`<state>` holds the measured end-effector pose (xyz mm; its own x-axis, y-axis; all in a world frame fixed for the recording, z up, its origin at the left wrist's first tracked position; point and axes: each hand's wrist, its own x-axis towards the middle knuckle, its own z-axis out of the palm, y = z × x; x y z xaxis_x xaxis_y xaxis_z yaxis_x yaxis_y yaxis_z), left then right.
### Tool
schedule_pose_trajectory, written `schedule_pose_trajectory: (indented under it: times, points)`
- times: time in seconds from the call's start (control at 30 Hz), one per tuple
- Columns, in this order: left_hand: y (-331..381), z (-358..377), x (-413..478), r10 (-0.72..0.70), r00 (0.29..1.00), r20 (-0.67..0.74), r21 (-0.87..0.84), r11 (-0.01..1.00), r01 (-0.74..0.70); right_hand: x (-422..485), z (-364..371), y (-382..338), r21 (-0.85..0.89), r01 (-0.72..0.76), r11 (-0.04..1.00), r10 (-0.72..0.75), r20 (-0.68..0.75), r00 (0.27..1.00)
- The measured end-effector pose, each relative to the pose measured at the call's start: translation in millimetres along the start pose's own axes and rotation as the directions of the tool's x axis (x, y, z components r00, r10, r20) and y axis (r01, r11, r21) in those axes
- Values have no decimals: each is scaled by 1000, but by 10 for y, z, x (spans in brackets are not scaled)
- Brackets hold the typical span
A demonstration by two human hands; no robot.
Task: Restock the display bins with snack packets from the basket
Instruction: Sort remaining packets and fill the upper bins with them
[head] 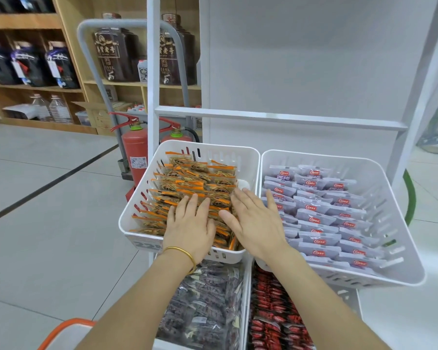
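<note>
Now underway: both hands are lying flat on the orange packets (187, 183), levelling the rows in the left bin (208, 150); judging by how full it is, this bin's fill is finishing
Left hand (190, 224): fingers are stretching straight and pressing down on the pile, gripping nothing
Right hand (253, 223): palm is resting down with fingers spread at the pile's 3 o'clock edge, gripping nothing
Basket (63, 328): only an orange rim is showing at 7 o'clock of the view; its contents are sitting out of sight
Next move: the hands are probably needing to lift off, reach toward 7 o'clock, and be matching fresh packets to the right bin
Neighbours: lavender packets (321, 218) are filling the bin at 3 o'clock; dark packets (205, 306) and red packets (273, 319) are lying below at 6 o'clock
Writing: "22" is showing on the left bin's front label (147, 245), partly hidden; red logos on the lavender packets and characters on the brown jars (111, 49) at 11 o'clock are blurring beyond reading
</note>
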<state>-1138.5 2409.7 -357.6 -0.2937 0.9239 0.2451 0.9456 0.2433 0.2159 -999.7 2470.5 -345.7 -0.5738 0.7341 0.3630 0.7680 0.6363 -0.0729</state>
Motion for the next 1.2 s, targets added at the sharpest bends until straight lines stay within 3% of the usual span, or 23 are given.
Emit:
schedule_pose_trajectory:
  times: [0.13, 0.33, 0.5, 0.77, 0.87, 1.03, 1.13, 1.2]
  points:
    - [-13, 3, 5, 1, 1000, 7, 0, 1000, -1, -109, 1, -71, 2, 5, 1000, -5, -56, 998]
    - [-10, 16, -3, 7, 1000, -4, -8, 1000, -7, -125, -6, -92, 13, -10, 1000, 11, -38, 999]
    - [-9, 23, -6, 10, 1000, 1, -8, 1000, -10, -56, 34, -96, -61, -22, 998, 26, 71, 997]
    - [-13, -78, 7, 38, 997, -60, -27, 999, -40, -36, 52, -64, -49, -49, 998, 52, 61, 997]
    - [-73, -198, -168, 78, 989, -123, -75, 993, -88, -73, -21, -61, 21, -58, 998, 57, 33, 998]
    - [-387, -468, -782, 90, 980, -180, -152, 981, -118, -357, -247, -401, 169, 53, 984, -17, -206, 978]
    - [-741, -572, -1420, 63, 996, -68, -145, 987, -73, -608, -211, -839, 338, 229, 913, -141, -263, 954]
    - [-1045, -575, -1942, -8, 999, 39, -114, 993, 12, -856, -12, -1207, 451, 304, 839, -248, -180, 952]
